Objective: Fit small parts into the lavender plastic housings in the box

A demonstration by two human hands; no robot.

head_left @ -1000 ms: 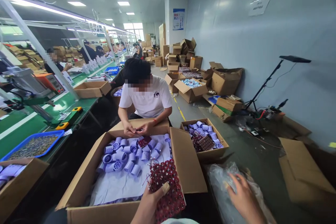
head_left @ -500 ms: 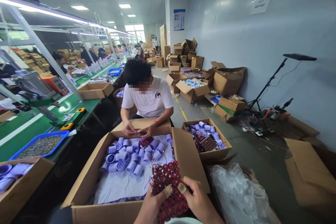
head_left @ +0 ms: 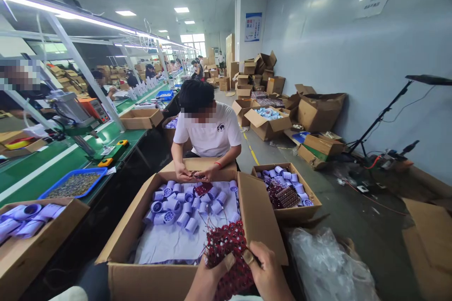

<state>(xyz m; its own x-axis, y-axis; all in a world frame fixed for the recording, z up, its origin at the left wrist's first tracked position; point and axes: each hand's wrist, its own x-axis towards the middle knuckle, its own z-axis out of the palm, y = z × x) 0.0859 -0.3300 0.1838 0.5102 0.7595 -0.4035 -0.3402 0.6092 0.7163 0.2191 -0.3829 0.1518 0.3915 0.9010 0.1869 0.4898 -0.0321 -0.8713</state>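
A dark red sheet of small round circuit boards (head_left: 229,237), with thin wires and white connectors on it, is held low in front of me. My left hand (head_left: 211,275) grips its left side, thumb on top. At its right edge, my right hand (head_left: 264,270) pinches the sheet between a covered thumb and bent fingers. Both thumbs wear tan covers. Beyond the sheet stands an open cardboard box (head_left: 151,282) with several purple plastic cylinders (head_left: 183,218) on a white liner (head_left: 165,247). Across it, a co-worker's hands (head_left: 197,172) handle similar red boards.
A co-worker in a white shirt (head_left: 212,131) sits opposite. Clear plastic bags (head_left: 332,263) lie at my right, below a box of purple cylinders and boards (head_left: 319,204). On the left are another box of cylinders (head_left: 67,225), a blue tray (head_left: 100,170) and a green workbench (head_left: 136,138).
My right hand has come from above the plastic bags at the right to the sheet's right edge and closed on it. The view has turned slightly left.
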